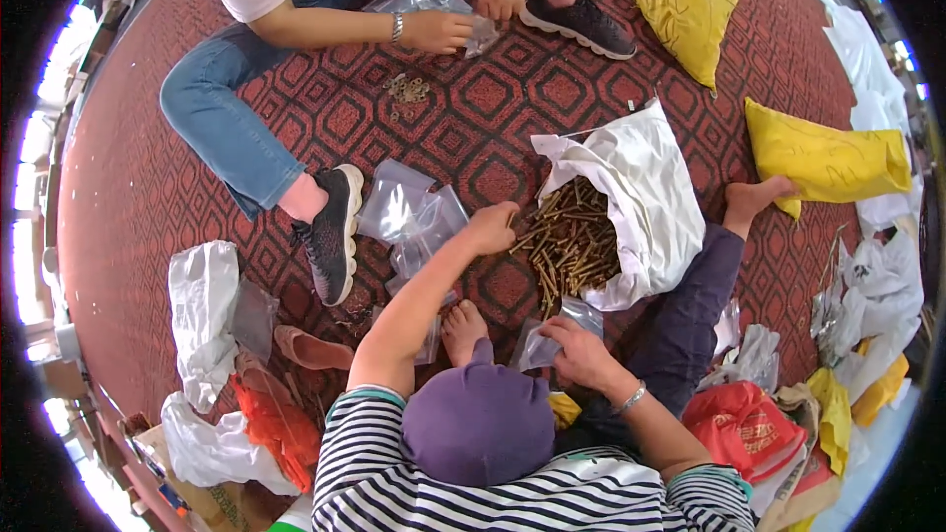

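Observation:
My left hand (490, 229) is closed, its fingertips pinching what looks like a brass-coloured bolt, just left of a heap of bolts (572, 241). That heap of long, thin bolts spills from the mouth of a white woven sack (655, 207) lying on its side. Nearer to me, my right hand (583, 353) grips a clear plastic bag (537, 347) by its edge. Several flat clear bags (399, 202) lie to the left of my left hand. A rounded purple cloth shape (480, 424) covers part of the view between my forearms.
Opposite me another person's hands (439, 32) handle a clear bag, near a small pile of washers (406, 89). Yellow sacks (828, 158) lie at the right. White bags (204, 315) and an orange bag (276, 424) are at the left; a red bag (744, 429) is lower right.

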